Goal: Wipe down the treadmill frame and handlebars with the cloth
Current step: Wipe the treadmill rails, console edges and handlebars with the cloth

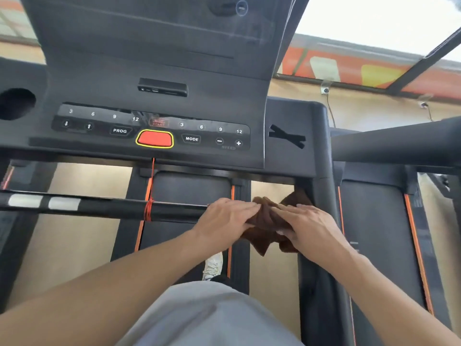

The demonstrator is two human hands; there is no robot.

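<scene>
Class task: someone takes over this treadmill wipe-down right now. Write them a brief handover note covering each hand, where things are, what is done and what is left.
Left hand: flat on the brown cloth, fingers straight.
Right hand: also on the cloth; thumb appears tucked beneath.
The cloth is draped over the right end of the handlebar, beside the right frame upright.
Done: cannot tell from this view which surfaces are wiped.
Left: probably the rest of the bar leftwards, past the orange cord, and the frame.
</scene>
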